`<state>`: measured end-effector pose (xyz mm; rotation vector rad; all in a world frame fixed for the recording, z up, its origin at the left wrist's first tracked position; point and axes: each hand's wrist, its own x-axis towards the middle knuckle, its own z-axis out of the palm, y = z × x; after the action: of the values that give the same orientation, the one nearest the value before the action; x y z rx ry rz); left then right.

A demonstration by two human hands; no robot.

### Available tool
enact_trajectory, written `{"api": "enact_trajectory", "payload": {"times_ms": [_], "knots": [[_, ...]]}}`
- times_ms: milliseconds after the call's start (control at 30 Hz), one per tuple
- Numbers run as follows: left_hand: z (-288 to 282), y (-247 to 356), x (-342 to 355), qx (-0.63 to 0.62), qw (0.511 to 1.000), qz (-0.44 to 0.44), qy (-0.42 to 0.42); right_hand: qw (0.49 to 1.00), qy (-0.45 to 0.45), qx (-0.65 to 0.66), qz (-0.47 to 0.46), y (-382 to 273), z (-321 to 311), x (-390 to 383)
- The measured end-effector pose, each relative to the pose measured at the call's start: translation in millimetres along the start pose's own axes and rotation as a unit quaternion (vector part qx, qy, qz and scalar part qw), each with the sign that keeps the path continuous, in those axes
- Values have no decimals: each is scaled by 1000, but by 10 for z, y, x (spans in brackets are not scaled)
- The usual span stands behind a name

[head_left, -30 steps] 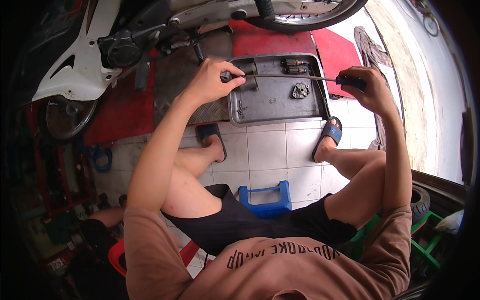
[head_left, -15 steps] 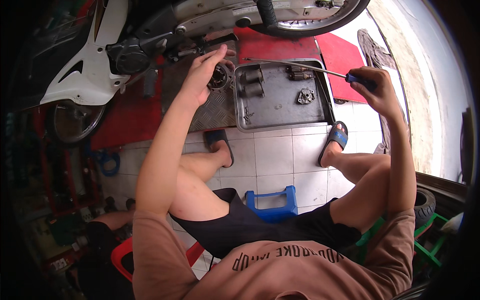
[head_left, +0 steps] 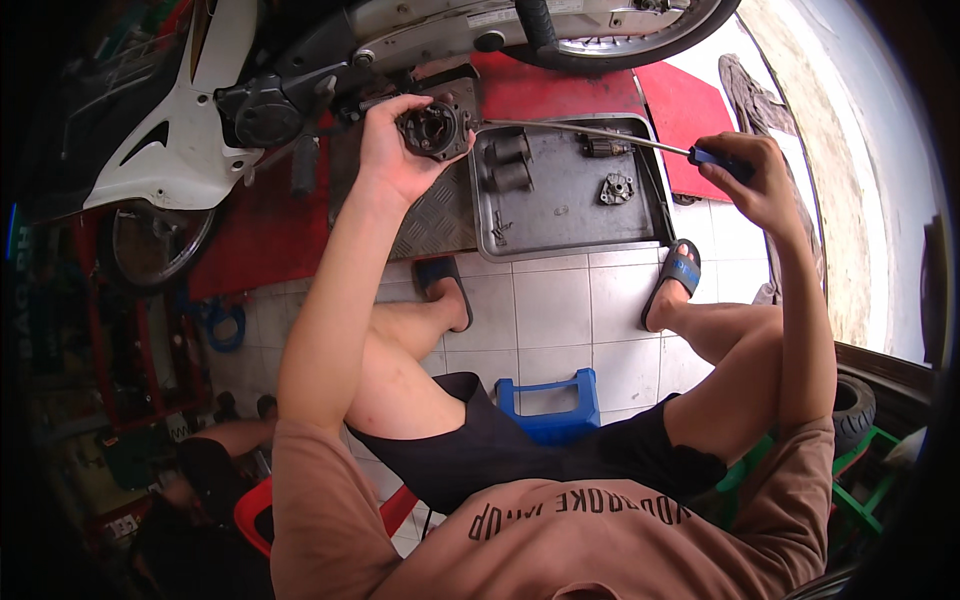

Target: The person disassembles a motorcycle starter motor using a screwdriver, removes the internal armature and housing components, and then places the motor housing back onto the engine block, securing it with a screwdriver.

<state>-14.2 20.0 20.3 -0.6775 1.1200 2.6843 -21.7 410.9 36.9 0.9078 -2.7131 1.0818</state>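
My left hand (head_left: 388,160) grips a round, dark metal housing (head_left: 433,130) with an open bore, tilted up over the plate. In my right hand (head_left: 750,170) is a long screwdriver (head_left: 705,157) with a blue handle. Its thin shaft points left across the tray, and the tip meets the right side of the housing; whether it sits in a screw I cannot tell. Below the shaft, the metal tray (head_left: 560,225) holds two grey cylindrical sleeves (head_left: 512,177), a small cast metal part (head_left: 617,188), a dark part (head_left: 606,147) and several small screws (head_left: 501,230).
A motorcycle with white panels (head_left: 165,160) stands along the far side, its wheel (head_left: 640,50) at the top. Red boards and a checkered metal plate (head_left: 430,230) lie under it. A blue stool (head_left: 560,410) is between my legs. Another person's leg (head_left: 235,435) shows at lower left.
My left hand has turned the housing up so its bore faces me, fingers now wrapped round it. The screwdriver tip has come to the housing's side; my right hand has barely moved.
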Motion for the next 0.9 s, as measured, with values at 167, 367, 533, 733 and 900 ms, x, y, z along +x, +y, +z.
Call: {"api": "enact_trajectory", "payload": {"times_ms": [167,367,533,733,900], "knots": [[68,-22,-38,-12,1000,-2,-19,1000,3,-16,-25,-8,12,-6],[96,-16,-62,-10,999,-6,-42,1000,5,-8,-14,-58,22,-10],[60,-13,-29,3,998,-18,-58,1000,2,-2,-16,-45,20,-11],[139,-81,-33,8,1000,9,-19,999,7,1,-31,-53,30,-23],[67,-116,5,-7,998,60,31,999,-22,7,44,-243,35,3]]}}
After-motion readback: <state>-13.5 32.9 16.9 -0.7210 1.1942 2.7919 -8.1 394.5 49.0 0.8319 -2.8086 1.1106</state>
